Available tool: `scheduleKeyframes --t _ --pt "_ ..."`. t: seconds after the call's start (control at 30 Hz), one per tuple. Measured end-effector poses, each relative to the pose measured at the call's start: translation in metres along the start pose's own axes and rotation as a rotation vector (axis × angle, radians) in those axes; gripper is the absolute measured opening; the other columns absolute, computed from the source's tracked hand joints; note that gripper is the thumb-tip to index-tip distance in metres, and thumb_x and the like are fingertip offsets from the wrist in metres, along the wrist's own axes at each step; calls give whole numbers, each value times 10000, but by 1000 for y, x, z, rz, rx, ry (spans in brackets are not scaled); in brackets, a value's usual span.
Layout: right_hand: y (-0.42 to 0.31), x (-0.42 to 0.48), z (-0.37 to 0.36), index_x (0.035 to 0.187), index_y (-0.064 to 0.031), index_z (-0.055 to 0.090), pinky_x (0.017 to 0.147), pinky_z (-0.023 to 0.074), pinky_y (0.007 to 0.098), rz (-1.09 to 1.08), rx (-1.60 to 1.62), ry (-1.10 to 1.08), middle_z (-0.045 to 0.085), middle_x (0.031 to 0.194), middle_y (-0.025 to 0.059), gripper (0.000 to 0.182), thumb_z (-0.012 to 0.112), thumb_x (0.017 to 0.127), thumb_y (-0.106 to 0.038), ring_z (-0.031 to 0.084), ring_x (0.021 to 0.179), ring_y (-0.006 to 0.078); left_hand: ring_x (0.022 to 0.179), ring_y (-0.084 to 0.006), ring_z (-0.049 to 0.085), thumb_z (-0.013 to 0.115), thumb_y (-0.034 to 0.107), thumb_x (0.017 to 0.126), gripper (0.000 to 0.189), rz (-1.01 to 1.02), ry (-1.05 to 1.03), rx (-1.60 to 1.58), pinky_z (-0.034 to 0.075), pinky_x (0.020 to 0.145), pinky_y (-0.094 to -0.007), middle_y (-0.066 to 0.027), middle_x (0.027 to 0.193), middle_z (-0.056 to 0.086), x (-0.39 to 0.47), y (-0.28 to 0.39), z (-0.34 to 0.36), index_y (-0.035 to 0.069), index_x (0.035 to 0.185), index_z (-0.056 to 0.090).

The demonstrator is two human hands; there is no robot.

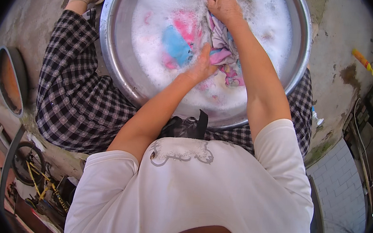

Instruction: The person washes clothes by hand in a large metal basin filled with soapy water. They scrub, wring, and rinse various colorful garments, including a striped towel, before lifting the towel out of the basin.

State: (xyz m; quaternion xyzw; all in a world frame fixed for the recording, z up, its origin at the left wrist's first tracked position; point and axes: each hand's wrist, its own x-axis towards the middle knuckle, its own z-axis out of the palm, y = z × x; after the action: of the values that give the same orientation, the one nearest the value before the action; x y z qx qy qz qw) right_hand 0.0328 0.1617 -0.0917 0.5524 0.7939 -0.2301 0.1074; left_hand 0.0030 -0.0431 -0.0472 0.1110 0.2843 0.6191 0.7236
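Note:
A wide metal basin (105,33) of foamy water stands between my legs. My right hand (225,7) is closed round a bunched, patterned cloth (219,31) near the basin's far side. The cloth runs down from that fist towards my left hand (204,66), which lies against its pink and lilac folds with the thumb raised. Whether the left fingers grip it is hidden by cloth and suds. More fabric, blue (176,45) and pink, shows through the foam left of my hands.
A grey oval tub (24,85) stands on the concrete at the left, with a yellow bicycle (39,180) below it. A yellow bottle (362,61) lies on the ground at the right. White tiles (336,186) are at the lower right.

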Motion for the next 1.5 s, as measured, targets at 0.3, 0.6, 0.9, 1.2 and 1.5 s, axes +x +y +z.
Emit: scheduleKeyframes --t 0.3,0.6,0.9,1.2,1.5 --pt "8 -176 -80 1009 -103 595 992 276 531 -635 -21 -7 408 1333 138 397 699 646 -227 364 1257 347 1184 -236 455 624 148 836 531 47 -34 850 351 1026 -327 -90 1254 476 9 -41 -41 15 1290 382" --pt "18 -80 7 1079 -111 519 801 454 475 -287 95 99 583 1075 166 509 646 718 -447 531 1055 356 1129 -337 504 362 284 928 476 -337 187 146 371 982 -436 -225 1165 543 1 -27 -11 -42 1274 361" --pt "-21 -76 -95 850 -20 654 825 469 411 -58 372 -314 650 887 194 361 613 722 -356 603 899 372 1180 -330 475 336 379 947 502 -255 238 -61 386 989 -479 -189 1284 467 8 -12 2 24 1303 350" --pt "44 -179 -9 1154 -133 533 960 372 445 -383 67 -141 443 1276 181 539 695 662 -282 405 1190 360 1071 -287 557 554 199 858 452 94 10 1348 474 876 -360 -165 1220 513 -16 -48 -43 39 1262 432" --pt "-7 -54 -33 1083 -16 579 799 486 426 5 71 -102 643 892 234 521 629 744 -408 605 888 397 1047 -273 577 674 -49 672 529 127 67 729 478 827 -363 -186 1133 558 5 -52 -40 -28 1135 419"
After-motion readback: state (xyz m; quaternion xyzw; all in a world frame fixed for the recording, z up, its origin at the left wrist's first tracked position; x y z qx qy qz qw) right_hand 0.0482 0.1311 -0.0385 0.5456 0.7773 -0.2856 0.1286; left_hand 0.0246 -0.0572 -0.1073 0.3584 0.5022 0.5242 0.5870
